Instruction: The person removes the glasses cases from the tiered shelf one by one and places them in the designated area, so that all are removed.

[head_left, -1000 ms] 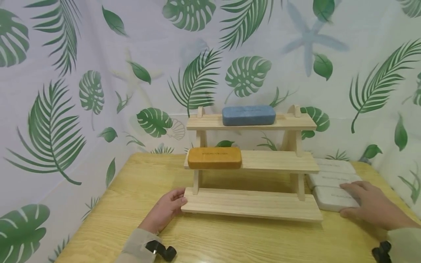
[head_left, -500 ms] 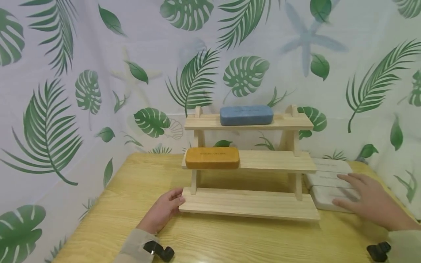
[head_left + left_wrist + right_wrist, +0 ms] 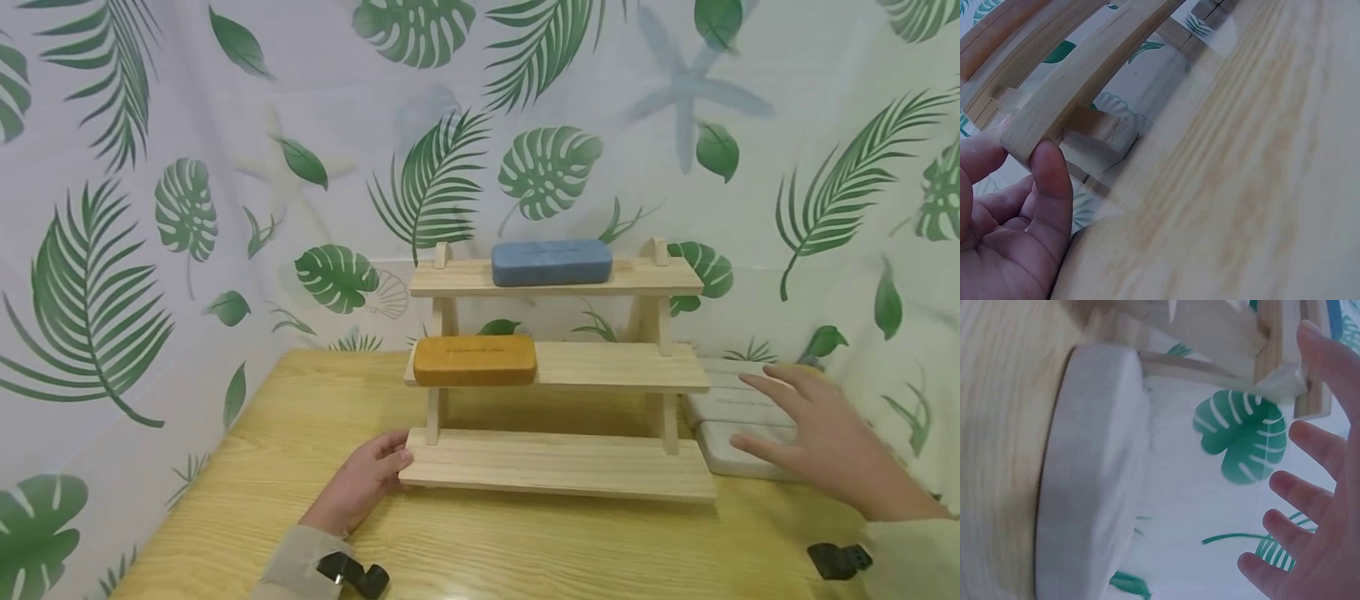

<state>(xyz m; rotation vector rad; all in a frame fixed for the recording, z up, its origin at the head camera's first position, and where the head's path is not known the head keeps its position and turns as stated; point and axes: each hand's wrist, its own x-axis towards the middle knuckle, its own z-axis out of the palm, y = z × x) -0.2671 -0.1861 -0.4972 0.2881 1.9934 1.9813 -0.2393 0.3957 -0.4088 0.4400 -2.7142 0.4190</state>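
Note:
A three-tier wooden display shelf (image 3: 555, 464) stands on the table. My left hand (image 3: 363, 483) pinches the left end of its lowest board, as the shelf board (image 3: 1072, 87) in the left wrist view also shows. On the top tier lies a blue oblong glasses case (image 3: 551, 262). An orange glasses case (image 3: 474, 361) sits at the left of the middle tier. White glasses cases (image 3: 738, 450) lie side by side right of the shelf. Over them hovers my right hand (image 3: 821, 446), fingers spread, holding nothing. In the right wrist view, a white case (image 3: 1091, 475) lies below the fingers.
The wooden table (image 3: 465, 550) runs under everything. Behind it hangs a white leaf-print cloth (image 3: 330, 100), which also closes off both sides. The shelf's side supports (image 3: 669, 423) rise close beside the white cases.
My right hand has come up off the white cases and drifted left, its fingers spreading. My left hand keeps its pinch on the shelf. The whole head view has shifted slightly.

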